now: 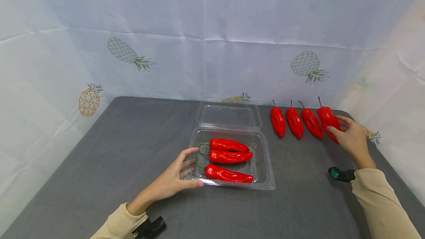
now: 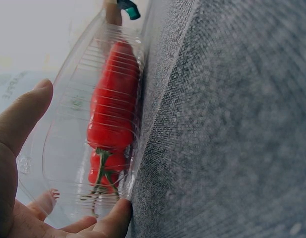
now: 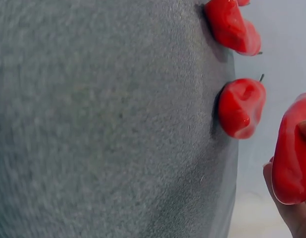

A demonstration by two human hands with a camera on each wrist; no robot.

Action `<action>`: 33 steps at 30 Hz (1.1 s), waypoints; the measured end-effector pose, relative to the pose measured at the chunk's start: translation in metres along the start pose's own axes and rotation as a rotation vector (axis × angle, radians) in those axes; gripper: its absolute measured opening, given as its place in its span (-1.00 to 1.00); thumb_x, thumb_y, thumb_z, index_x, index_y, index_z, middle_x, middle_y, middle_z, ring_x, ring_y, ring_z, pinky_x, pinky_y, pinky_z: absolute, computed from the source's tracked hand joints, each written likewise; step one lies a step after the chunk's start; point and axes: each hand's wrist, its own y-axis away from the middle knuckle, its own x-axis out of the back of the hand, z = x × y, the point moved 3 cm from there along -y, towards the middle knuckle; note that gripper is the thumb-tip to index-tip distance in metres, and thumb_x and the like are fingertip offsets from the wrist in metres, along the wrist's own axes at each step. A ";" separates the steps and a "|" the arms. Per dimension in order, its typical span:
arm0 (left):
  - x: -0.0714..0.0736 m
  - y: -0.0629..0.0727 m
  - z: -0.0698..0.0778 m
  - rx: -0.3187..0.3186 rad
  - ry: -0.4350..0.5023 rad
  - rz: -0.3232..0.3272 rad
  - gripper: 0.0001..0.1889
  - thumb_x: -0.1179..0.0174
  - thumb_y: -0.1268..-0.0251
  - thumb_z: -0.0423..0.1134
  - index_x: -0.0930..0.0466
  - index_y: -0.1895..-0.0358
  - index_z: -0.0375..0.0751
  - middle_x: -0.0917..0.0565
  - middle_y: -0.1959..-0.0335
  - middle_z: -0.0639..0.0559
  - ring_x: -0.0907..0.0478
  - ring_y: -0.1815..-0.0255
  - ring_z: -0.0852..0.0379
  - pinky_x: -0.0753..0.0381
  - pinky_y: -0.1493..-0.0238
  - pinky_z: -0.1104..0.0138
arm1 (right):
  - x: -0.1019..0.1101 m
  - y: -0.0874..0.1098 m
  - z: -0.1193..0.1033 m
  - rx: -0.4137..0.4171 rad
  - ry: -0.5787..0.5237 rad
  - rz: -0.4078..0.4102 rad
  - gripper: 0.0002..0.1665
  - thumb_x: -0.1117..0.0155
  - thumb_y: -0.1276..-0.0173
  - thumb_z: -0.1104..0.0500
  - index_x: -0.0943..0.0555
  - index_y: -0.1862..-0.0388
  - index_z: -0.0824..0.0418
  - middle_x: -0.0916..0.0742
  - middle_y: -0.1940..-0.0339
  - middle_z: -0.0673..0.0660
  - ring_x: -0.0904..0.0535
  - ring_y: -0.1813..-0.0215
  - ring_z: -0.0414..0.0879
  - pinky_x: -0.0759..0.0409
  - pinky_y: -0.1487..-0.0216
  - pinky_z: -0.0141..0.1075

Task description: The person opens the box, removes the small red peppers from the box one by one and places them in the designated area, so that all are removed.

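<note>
A clear plastic clamshell box [image 1: 267, 165] lies with its lid folded back, holding three red peppers side by side, the nearest pepper [image 1: 228, 174] along the front. At its left end my left hand [image 1: 172, 176] rests with thumb and fingers spread round the front-left corner; fingertips [image 2: 124, 210] lie right at the plastic wall. Far right, my right hand [image 1: 353, 139] pinches a red pepper [image 1: 327, 119] between thumb and fingers, its green stem pointing away. In the right wrist view this held pepper [image 3: 291, 153] sits apart from its neighbours.
Left of the right hand, three more red peppers stand in a row: one pepper [image 1: 277, 122], a second [image 1: 294, 123] and a third [image 1: 311, 123]. The open lid [image 1: 229, 115] reaches towards the back edge of the grey table [image 1: 99, 165]. A pineapple-print cloth [image 1: 199, 65] hangs behind.
</note>
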 end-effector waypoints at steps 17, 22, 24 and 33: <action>0.000 0.000 0.001 0.011 -0.002 0.004 -0.01 -0.45 -0.14 -0.21 0.05 -0.54 -0.05 -0.03 -0.59 -0.13 -0.16 -0.56 -0.23 -0.31 -0.48 -0.07 | -0.001 -0.010 0.017 -0.012 0.024 -0.028 -0.30 -0.05 -0.45 0.19 -0.20 -0.42 0.59 -0.45 -0.22 0.69 -0.48 -0.04 0.48 -0.30 0.52 -0.64; 0.000 0.000 0.001 0.014 -0.001 0.008 -0.01 -0.46 -0.14 -0.21 0.05 -0.54 -0.04 -0.02 -0.60 -0.10 -0.16 -0.56 -0.21 -0.31 -0.49 -0.06 | -0.003 -0.016 0.022 -0.047 0.031 -0.055 -0.28 -0.03 -0.44 0.20 -0.15 -0.43 0.61 -0.42 -0.25 0.69 -0.44 -0.08 0.47 -0.36 0.43 -0.52; 0.000 -0.001 0.001 0.006 -0.003 0.007 -0.02 -0.45 -0.15 -0.21 0.04 -0.54 -0.06 -0.02 -0.60 -0.11 -0.16 -0.56 -0.23 -0.31 -0.49 -0.07 | -0.004 -0.017 0.022 -0.059 0.032 -0.070 -0.27 -0.02 -0.46 0.20 -0.12 -0.44 0.61 -0.40 -0.26 0.70 -0.41 -0.12 0.48 -0.43 0.37 -0.40; -0.001 -0.001 0.000 0.001 0.001 0.010 -0.03 -0.45 -0.15 -0.22 0.04 -0.53 -0.05 -0.03 -0.60 -0.11 -0.15 -0.57 -0.20 -0.30 -0.50 -0.07 | -0.006 -0.021 0.031 -0.060 0.052 -0.112 -0.24 -0.04 -0.50 0.15 -0.07 -0.45 0.62 -0.37 -0.27 0.71 -0.38 -0.17 0.51 -0.53 0.23 -0.11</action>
